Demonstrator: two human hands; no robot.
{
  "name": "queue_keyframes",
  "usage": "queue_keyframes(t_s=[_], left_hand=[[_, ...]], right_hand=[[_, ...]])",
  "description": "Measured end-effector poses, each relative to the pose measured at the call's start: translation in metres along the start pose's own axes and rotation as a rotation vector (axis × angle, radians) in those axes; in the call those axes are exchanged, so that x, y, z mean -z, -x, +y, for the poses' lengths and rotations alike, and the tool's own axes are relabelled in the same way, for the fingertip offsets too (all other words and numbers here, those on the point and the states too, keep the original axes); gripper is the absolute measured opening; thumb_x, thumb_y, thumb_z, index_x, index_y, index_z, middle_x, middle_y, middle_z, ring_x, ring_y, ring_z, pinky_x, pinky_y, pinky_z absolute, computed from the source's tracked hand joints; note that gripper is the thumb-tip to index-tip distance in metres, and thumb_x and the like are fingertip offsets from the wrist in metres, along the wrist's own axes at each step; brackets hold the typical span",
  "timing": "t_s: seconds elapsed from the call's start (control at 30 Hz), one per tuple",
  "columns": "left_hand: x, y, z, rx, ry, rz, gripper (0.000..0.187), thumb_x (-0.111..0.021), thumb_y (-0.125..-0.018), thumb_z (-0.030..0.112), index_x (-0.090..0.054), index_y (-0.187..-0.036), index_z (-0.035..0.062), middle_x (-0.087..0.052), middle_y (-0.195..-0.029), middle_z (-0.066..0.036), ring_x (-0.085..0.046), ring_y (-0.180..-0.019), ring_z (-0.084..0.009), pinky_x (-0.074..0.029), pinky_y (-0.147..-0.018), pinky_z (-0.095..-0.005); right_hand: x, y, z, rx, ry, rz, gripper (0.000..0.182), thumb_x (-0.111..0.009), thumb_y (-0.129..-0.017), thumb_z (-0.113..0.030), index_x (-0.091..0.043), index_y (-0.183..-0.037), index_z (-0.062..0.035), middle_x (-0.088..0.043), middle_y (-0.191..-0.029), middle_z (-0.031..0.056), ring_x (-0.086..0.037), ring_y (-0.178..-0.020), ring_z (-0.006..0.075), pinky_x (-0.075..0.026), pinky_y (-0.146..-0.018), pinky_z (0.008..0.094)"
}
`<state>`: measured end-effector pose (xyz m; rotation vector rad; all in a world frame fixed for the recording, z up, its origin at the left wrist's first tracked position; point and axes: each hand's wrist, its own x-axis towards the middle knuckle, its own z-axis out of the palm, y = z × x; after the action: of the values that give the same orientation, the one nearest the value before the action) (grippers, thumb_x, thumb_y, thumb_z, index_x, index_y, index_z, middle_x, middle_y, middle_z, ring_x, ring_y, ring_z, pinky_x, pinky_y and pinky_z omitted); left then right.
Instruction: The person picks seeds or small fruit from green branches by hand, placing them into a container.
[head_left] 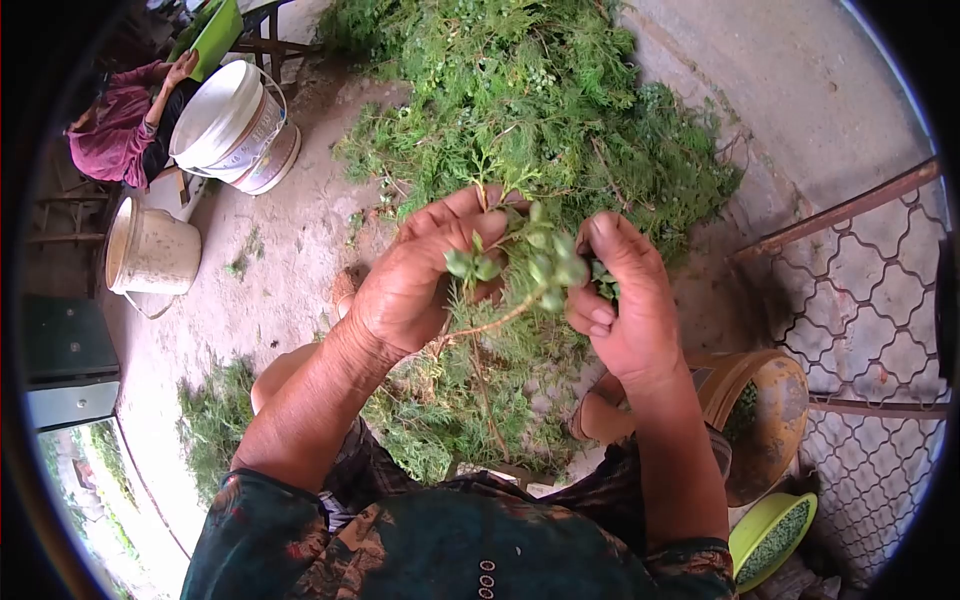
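Observation:
A twig with plump green seed cones [555, 265] hangs between my hands, its thin brown stem curving down to the left. My left hand [425, 265] is closed on the leafy part of this twig, fingers curled round it. Right beside the cones is my right hand [630, 300], its fingers curled over several small green cones [605, 282] in the palm. The thumb and fingertips of my right hand are close to the cone cluster; whether they touch it I cannot tell.
A large heap of green branches [520, 110] lies ahead, with more cuttings [440, 420] between my legs. A bucket [765, 400] and a green basin [775, 540] of cones stand right. White buckets [165, 250] and a person [115, 130] holding a green container [215, 40] are left.

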<state>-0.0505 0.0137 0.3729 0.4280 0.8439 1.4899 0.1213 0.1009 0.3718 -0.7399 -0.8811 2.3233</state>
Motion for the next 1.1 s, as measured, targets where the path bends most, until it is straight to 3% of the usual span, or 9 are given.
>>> queue_keyframes(t_s=[0.13, 0.3, 0.43, 0.53, 0.63, 0.7, 0.83, 0.97, 1.1], left_hand=[[-0.008, 0.002, -0.003, -0.043, -0.213, -0.056, 0.026, -0.059, -0.083, 0.004, -0.055, -0.109, 0.0008, -0.060, -0.093, 0.001, -0.053, -0.077, -0.0075, -0.044, -0.068, -0.0227], [-0.009, 0.001, -0.008, -0.095, -0.383, -0.012, 0.030, -0.059, -0.082, -0.001, -0.052, -0.110, 0.0035, -0.058, -0.087, 0.002, -0.052, -0.075, -0.0042, -0.042, -0.067, -0.0194], [-0.011, 0.003, -0.008, -0.078, -0.445, -0.016, 0.030, -0.061, -0.079, -0.001, -0.051, -0.108, 0.0039, -0.056, -0.085, 0.002, -0.051, -0.076, -0.0034, -0.042, -0.067, -0.0192], [-0.014, 0.003, -0.007, -0.050, -0.472, 0.017, 0.045, -0.060, -0.076, 0.000, -0.045, -0.118, 0.0034, -0.054, -0.086, -0.002, -0.052, -0.072, -0.0085, -0.044, -0.067, -0.0223], [-0.011, 0.000, -0.009, 0.034, -0.350, -0.040, 0.049, -0.056, -0.073, -0.002, -0.044, -0.120, 0.0032, -0.055, -0.090, -0.003, -0.052, -0.073, -0.0091, -0.045, -0.064, -0.0228], [-0.004, -0.007, -0.020, -0.035, -0.163, -0.070, 0.051, -0.054, -0.070, -0.001, -0.043, -0.119, 0.0035, -0.056, -0.088, -0.007, -0.052, -0.063, -0.0098, -0.044, -0.054, -0.0220], [-0.001, -0.001, -0.019, 0.123, 0.115, -0.071, 0.040, -0.058, -0.071, 0.001, -0.051, -0.110, 0.0019, -0.055, -0.085, -0.002, -0.048, -0.070, -0.0061, -0.039, -0.060, -0.0185], [-0.003, -0.001, -0.018, 0.240, 0.324, -0.318, 0.059, -0.051, -0.073, 0.010, -0.034, -0.129, 0.0001, -0.055, -0.088, -0.006, -0.033, -0.041, -0.0044, -0.030, -0.041, -0.0193], [-0.016, 0.001, -0.010, 0.232, 0.208, -0.212, 0.062, -0.050, -0.072, 0.010, -0.033, -0.131, 0.0004, -0.054, -0.096, -0.007, -0.033, -0.042, -0.0047, -0.029, -0.041, -0.0197]], right_hand=[[-0.006, 0.001, 0.002, 0.032, 0.108, 0.039, 0.027, -0.055, -0.090, -0.035, -0.052, -0.086, -0.0081, -0.052, -0.070, 0.0010, -0.036, -0.045, 0.0034, -0.025, -0.038, 0.0174], [-0.015, 0.005, 0.003, 0.165, 0.267, 0.015, 0.025, -0.057, -0.089, -0.031, -0.056, -0.095, -0.0063, -0.049, -0.071, -0.0030, -0.044, -0.062, 0.0029, -0.033, -0.047, 0.0181], [-0.009, 0.003, 0.005, 0.061, 0.282, -0.029, 0.021, -0.062, -0.087, -0.026, -0.055, -0.092, -0.0066, -0.046, -0.072, -0.0051, -0.040, -0.060, 0.0024, -0.032, -0.049, 0.0185], [-0.011, 0.005, 0.003, 0.066, 0.254, 0.016, 0.018, -0.061, -0.087, -0.024, -0.055, -0.091, -0.0071, -0.045, -0.071, -0.0053, -0.039, -0.059, 0.0023, -0.031, -0.047, 0.0182], [-0.015, 0.004, 0.011, 0.113, 0.201, 0.075, 0.015, -0.060, -0.087, -0.020, -0.054, -0.093, -0.0076, -0.045, -0.070, -0.0050, -0.037, -0.053, 0.0026, -0.029, -0.044, 0.0183], [-0.013, 0.006, 0.011, 0.034, 0.064, 0.022, 0.013, -0.058, -0.087, -0.018, -0.054, -0.094, -0.0080, -0.046, -0.069, -0.0040, -0.035, -0.049, 0.0030, -0.028, -0.042, 0.0187], [-0.007, 0.006, 0.018, -0.129, -0.284, -0.152, 0.009, -0.055, -0.088, -0.014, -0.051, -0.095, -0.0092, -0.049, -0.066, -0.0002, -0.031, -0.038, 0.0046, -0.026, -0.036, 0.0200], [-0.003, 0.008, 0.021, -0.149, -0.355, -0.219, 0.009, -0.052, -0.089, -0.017, -0.051, -0.094, -0.0098, -0.049, -0.063, 0.0018, -0.031, -0.037, 0.0052, -0.025, -0.034, 0.0205], [-0.002, 0.008, 0.021, -0.149, -0.453, -0.247, 0.014, -0.049, -0.091, -0.022, -0.051, -0.097, -0.0105, -0.050, -0.065, 0.0029, -0.031, -0.037, 0.0053, -0.026, -0.035, 0.0205]])
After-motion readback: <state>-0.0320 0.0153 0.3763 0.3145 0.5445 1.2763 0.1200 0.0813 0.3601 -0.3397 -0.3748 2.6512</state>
